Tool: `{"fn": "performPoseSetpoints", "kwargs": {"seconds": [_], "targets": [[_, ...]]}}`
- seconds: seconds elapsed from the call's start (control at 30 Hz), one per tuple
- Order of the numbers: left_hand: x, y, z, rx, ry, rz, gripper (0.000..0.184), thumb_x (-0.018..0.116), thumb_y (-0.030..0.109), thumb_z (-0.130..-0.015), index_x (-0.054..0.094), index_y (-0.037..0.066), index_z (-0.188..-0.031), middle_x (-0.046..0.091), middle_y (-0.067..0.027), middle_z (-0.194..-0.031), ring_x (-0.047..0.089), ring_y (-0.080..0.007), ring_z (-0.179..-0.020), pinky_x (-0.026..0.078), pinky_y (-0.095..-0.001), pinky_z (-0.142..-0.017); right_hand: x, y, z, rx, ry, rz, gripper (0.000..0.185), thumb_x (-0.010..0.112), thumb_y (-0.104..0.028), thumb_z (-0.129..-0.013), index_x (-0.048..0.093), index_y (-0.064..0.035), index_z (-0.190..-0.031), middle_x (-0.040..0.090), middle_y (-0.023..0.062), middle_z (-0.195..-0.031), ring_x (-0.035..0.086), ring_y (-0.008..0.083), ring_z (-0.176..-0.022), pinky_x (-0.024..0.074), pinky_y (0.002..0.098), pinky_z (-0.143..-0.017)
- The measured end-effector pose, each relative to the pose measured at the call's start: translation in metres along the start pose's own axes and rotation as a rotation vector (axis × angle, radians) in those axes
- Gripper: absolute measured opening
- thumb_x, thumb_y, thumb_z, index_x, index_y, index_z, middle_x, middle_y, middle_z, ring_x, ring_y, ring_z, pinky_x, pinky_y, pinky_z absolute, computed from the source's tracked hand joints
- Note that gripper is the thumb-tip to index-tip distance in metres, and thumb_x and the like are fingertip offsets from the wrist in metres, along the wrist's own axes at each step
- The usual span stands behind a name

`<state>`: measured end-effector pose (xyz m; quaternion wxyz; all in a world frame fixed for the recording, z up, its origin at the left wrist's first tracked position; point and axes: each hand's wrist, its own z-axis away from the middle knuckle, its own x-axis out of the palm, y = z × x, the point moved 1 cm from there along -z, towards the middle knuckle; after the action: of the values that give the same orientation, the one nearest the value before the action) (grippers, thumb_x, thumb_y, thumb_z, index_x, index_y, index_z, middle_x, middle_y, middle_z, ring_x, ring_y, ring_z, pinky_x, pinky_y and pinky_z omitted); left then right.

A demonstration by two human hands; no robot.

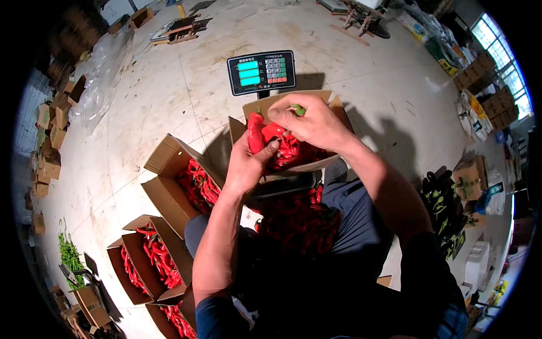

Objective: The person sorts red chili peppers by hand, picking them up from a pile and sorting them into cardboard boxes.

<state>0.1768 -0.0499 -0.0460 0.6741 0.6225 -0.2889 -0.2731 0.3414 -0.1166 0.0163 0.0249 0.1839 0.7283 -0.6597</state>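
Observation:
My left hand [247, 165] is closed around a long red pepper [256, 133], which stands nearly upright with its green stem on top. Close beside it, my right hand [310, 121] is closed, and a green pepper stem [297, 110] pokes out between its fingers. The body of that pepper is mostly hidden by the hand. Both hands are over an open cardboard box [307, 166] with red peppers [288, 151] inside. Behind the box rises a weighing scale's display [261, 72], its screens lit blue-green.
A heap of red peppers [296, 226] lies between my legs. Several cardboard boxes of red peppers [161, 257] stand at my left. Green peppers [69, 254] are piled at far left, dark eggplants [440, 206] at right. Plastic sheeting [104, 85] lies on the floor.

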Motion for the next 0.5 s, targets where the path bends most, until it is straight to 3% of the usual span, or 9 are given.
{"fn": "performPoseSetpoints", "kwargs": {"seconds": [0.03, 0.13, 0.2, 0.23, 0.27, 0.37, 0.47, 0.5], "targets": [[0.002, 0.000, 0.001, 0.021, -0.016, -0.011, 0.024, 0.065, 0.017, -0.093, 0.061, 0.004, -0.113, 0.063, 0.0003, -0.079, 0.058, -0.0096, -0.069, 0.045, -0.0244, -0.060, 0.004, 0.005, -0.001, -0.019, -0.010, 0.013, 0.031, 0.074, -0.026, -0.089, 0.068, 0.0032, -0.097, 0.069, 0.0070, -0.086, 0.061, 0.0115, -0.080, 0.0498, 0.0285, -0.074], [0.002, -0.005, 0.000, -0.036, -0.026, 0.061, 0.034, 0.064, 0.018, -0.094, 0.057, 0.003, -0.124, 0.066, -0.0044, -0.094, 0.063, -0.0137, -0.077, 0.051, -0.0282, -0.068, 0.006, 0.010, 0.000, 0.031, 0.008, 0.113, 0.026, 0.074, -0.024, -0.087, 0.070, 0.0015, -0.088, 0.070, 0.0088, -0.083, 0.063, 0.0138, -0.076, 0.0504, 0.0307, -0.072], [0.002, 0.003, 0.000, -0.087, -0.026, 0.435, 0.040, 0.061, 0.014, -0.096, 0.049, -0.001, -0.132, 0.061, -0.0092, -0.115, 0.060, -0.0180, -0.101, 0.051, -0.0345, -0.087, 0.001, 0.006, 0.000, 0.109, 0.043, 0.220, 0.023, 0.073, -0.021, -0.087, 0.070, 0.0007, -0.083, 0.070, 0.0087, -0.079, 0.063, 0.0142, -0.073, 0.0507, 0.0309, -0.071], [0.003, 0.006, 0.000, -0.110, -0.025, 0.622, 0.044, 0.060, 0.012, -0.097, 0.046, -0.003, -0.136, 0.059, -0.0117, -0.125, 0.059, -0.0202, -0.112, 0.051, -0.0377, -0.096, -0.001, 0.013, -0.002, 0.020, 0.123, 0.192, 0.021, 0.071, -0.019, -0.087, 0.069, -0.0001, -0.077, 0.070, 0.0076, -0.074, 0.061, 0.0123, -0.068, 0.0501, 0.0299, -0.066], [-0.004, 0.004, -0.002, -0.114, -0.024, 0.716, 0.046, 0.054, 0.012, -0.100, 0.039, -0.004, -0.140, 0.052, -0.0169, -0.136, 0.055, -0.0276, -0.122, 0.050, -0.0472, -0.101, -0.004, 0.013, -0.003, 0.075, 0.117, 0.167, 0.019, 0.070, -0.019, -0.088, 0.070, -0.0008, -0.082, 0.068, 0.0054, -0.074, 0.059, 0.0100, -0.066, 0.0481, 0.0278, -0.063], [-0.015, 0.001, -0.009, -0.104, -0.025, 0.873, 0.045, 0.049, 0.017, -0.101, 0.037, -0.003, -0.140, 0.053, -0.0212, -0.133, 0.057, -0.0321, -0.121, 0.052, -0.0483, -0.099, -0.010, 0.002, -0.002, 0.196, 0.145, 0.065, 0.016, 0.068, -0.018, -0.092, 0.069, -0.0018, -0.093, 0.060, -0.0008, -0.069, 0.049, 0.0039, -0.056, 0.0388, 0.0224, -0.049], [-0.025, -0.005, -0.013, -0.169, -0.084, 0.933, 0.044, 0.048, 0.022, -0.102, 0.039, -0.002, -0.138, 0.053, -0.0217, -0.132, 0.060, -0.0328, -0.116, 0.054, -0.0464, -0.095, -0.015, 0.003, -0.002, 0.189, 0.170, -0.066, 0.017, 0.064, -0.016, -0.094, 0.067, 0.0014, -0.094, 0.061, 0.0004, -0.070, 0.053, 0.0057, -0.060, 0.0432, 0.0228, -0.054], [-0.025, -0.003, -0.012, -0.202, -0.052, 0.882, 0.041, 0.042, 0.030, -0.104, 0.048, 0.002, -0.133, 0.061, -0.0207, -0.123, 0.064, -0.0312, -0.112, 0.056, -0.0407, -0.088, -0.016, 0.003, -0.002, 0.185, 0.179, -0.110, 0.018, 0.063, -0.015, -0.095, 0.066, 0.0024, -0.094, 0.062, 0.0008, -0.070, 0.054, 0.0064, -0.061, 0.0446, 0.0229, -0.056]]}}
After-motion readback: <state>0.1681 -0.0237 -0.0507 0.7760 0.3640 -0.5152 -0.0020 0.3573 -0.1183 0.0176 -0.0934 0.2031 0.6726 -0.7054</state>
